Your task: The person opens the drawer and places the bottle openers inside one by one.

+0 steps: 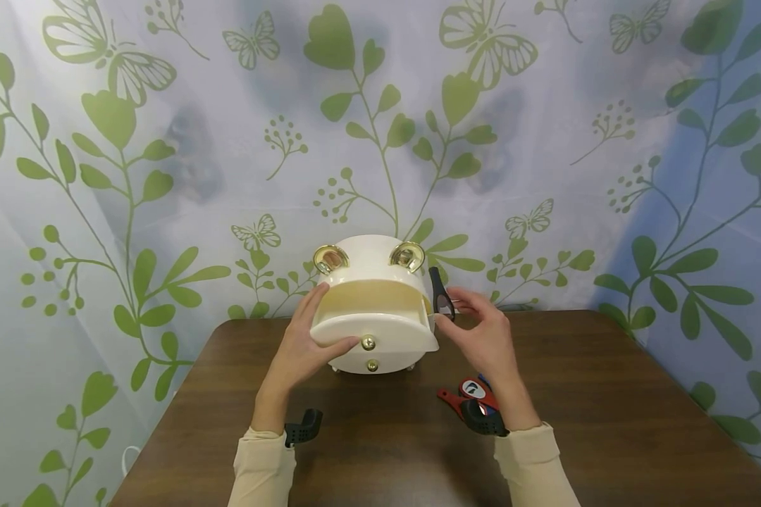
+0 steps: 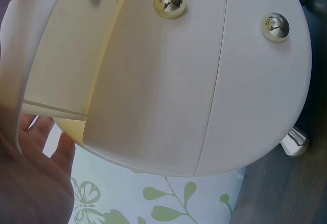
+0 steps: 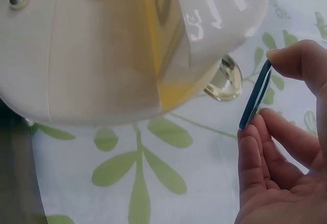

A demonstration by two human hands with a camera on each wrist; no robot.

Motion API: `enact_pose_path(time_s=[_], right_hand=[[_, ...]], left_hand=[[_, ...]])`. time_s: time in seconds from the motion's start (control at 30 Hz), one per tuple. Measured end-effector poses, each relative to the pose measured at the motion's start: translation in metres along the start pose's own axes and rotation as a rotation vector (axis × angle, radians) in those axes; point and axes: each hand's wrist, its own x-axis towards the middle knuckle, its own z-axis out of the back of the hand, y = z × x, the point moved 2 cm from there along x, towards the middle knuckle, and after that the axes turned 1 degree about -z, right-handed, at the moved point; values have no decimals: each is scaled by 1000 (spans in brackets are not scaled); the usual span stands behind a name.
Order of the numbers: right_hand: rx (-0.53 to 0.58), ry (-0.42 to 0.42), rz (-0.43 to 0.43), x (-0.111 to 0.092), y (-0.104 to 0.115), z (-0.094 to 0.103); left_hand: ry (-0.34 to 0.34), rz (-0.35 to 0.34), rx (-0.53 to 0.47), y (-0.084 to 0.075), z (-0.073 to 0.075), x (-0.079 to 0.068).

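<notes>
A small white cabinet with gold knobs stands on the table, and its top drawer is pulled out. My left hand holds that drawer at its left end, the thumb across the front beside the knob and the fingers up along the side. In the left wrist view, the fingertips show behind the drawer front. Just right of the drawer, my right hand pinches a thin black paddle-shaped item, its handle pointing up. The right wrist view shows this item edge-on between thumb and fingertips.
Below my right wrist lie a red item with a handle and a white oval, and something blue, partly hidden by the wrist camera. Two gold rings top the cabinet. A leaf-patterned curtain hangs behind the wooden table.
</notes>
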Motion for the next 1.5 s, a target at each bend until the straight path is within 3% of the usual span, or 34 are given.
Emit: enact_pose_path(time_s=[0.7, 1.03, 1.33, 1.5], right_hand=[[237, 76, -113, -1, -3, -24], [379, 139, -219, -2, -3, -31], [460, 182, -216, -2, -2, -34], [444, 218, -171, -4, 3, -35]], left_hand=[[0, 2, -2, 0, -1, 1], [1, -8, -5, -1, 1, 0], [-1, -6, -2, 2, 0, 0], [0, -6, -1, 2, 1, 0]])
